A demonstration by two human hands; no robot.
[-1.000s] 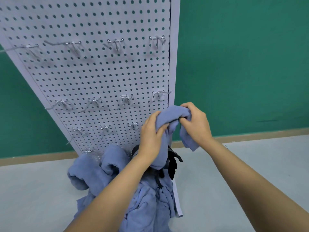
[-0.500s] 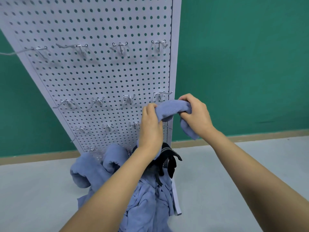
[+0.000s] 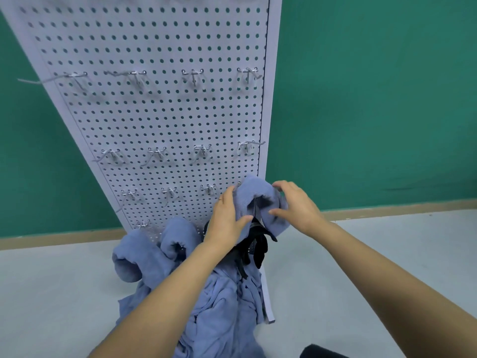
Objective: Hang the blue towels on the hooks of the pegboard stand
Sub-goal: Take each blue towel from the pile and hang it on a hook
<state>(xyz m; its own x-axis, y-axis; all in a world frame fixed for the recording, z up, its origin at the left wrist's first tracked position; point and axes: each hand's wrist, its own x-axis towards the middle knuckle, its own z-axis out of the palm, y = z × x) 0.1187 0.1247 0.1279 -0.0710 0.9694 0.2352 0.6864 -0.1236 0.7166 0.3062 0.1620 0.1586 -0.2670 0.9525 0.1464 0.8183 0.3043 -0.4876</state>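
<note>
Both hands have come down a little since a second ago, and the bunched blue towel (image 3: pixel 258 196) is now sitting lower against the right edge of the pegboard stand (image 3: pixel 154 112), at the level of the third row of hooks (image 3: pixel 207 187). My left hand (image 3: pixel 227 218) is lying against the towel's left side with fingers nearly straight and the thumb reaching across the front. My right hand (image 3: pixel 296 208) is curling its fingers over the top fold while the thumb is pressing from below, so it is pinching the cloth.

A bit of metal is showing just beside my left fingertips, but the towel and my hands are covering the rest, so I cannot tell whether the cloth is on a hook.

Just below the towel a black strappy object (image 3: pixel 259 245) is hanging, partly behind my left wrist. A pile of blue towels (image 3: pixel 214 293) is lying on the grey floor (image 3: pixel 361 267) at the stand's foot, with two rolled ones (image 3: pixel 129 264) leaning against the lowest holes. Bare hooks are sticking out in the rows above. Behind the stand a green wall (image 3: pixel 374 99) is standing.
</note>
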